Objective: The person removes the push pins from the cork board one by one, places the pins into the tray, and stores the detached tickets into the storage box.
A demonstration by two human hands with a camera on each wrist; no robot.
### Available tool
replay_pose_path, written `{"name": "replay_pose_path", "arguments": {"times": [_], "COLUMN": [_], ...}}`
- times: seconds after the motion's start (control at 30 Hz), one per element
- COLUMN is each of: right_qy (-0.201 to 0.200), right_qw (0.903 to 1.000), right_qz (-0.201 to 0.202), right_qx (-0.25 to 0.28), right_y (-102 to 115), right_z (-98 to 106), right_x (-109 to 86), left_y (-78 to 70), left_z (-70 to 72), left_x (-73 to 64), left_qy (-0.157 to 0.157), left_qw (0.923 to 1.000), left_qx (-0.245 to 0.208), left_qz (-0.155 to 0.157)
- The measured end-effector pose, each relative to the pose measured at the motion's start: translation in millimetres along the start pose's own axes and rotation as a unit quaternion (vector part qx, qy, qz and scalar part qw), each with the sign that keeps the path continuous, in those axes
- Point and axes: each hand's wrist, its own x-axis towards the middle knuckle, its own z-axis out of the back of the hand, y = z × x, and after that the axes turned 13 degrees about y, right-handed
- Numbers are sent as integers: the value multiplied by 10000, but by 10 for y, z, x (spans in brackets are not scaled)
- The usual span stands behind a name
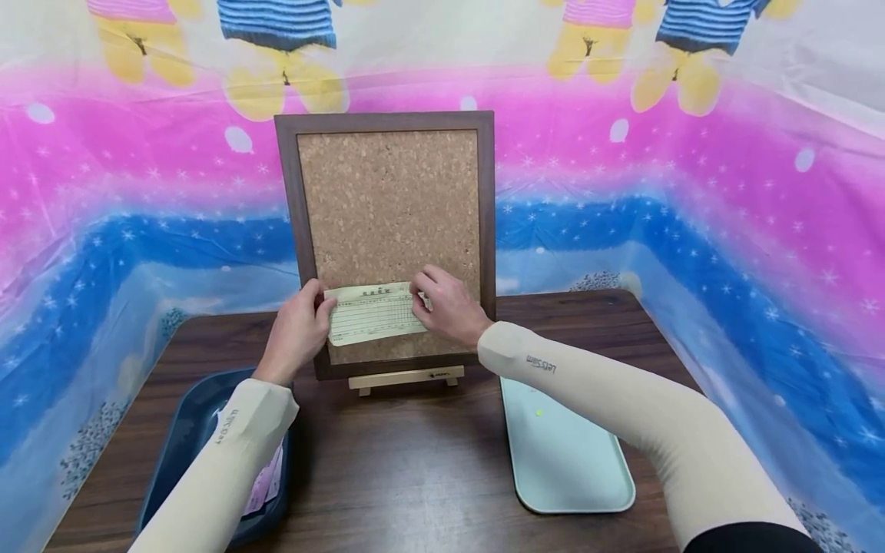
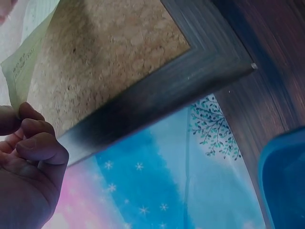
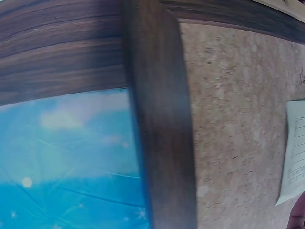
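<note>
A pale green printed paper form (image 1: 369,315) is held before the lower part of a cork board (image 1: 394,207) with a dark wooden frame. My left hand (image 1: 297,326) pinches the form's left edge between thumb and fingers; the left wrist view shows that hand (image 2: 33,152) at the form's corner (image 2: 21,71), which stands off the cork. At the form's upper right, my right hand (image 1: 449,303) has its fingers curled and pinches the paper; its fingertips hide any smaller thing there. Only a sliver of that hand (image 3: 298,214) enters the right wrist view, below the form (image 3: 295,148).
The board leans on a light wooden stand (image 1: 408,378) on a brown table (image 1: 387,476). To the left, a dark blue tray (image 1: 166,453) contains pinkish papers (image 1: 263,488). A pale green tray (image 1: 574,468) with a tiny yellow dot (image 1: 538,413) lies at the right, partly under my right arm.
</note>
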Motion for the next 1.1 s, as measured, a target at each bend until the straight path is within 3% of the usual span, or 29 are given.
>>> {"name": "replay_pose_path", "arguments": {"times": [0.23,0.73,1.1], "right_qy": [-23,-15,210], "right_qw": [10000,9999,9985], "right_qz": [-32,-120,-464], "right_qx": [-27,-115,210], "right_y": [-83,-286,-404], "right_z": [47,151,180], "right_x": [-128,-451,-757], "left_y": [41,153,211], "left_z": [105,335,477], "left_x": [-86,-313,-513], "left_qy": [15,105,210], "left_qw": [10000,9997,9988], "left_qx": [-52,79,247], "left_qz": [-32,223,367]}}
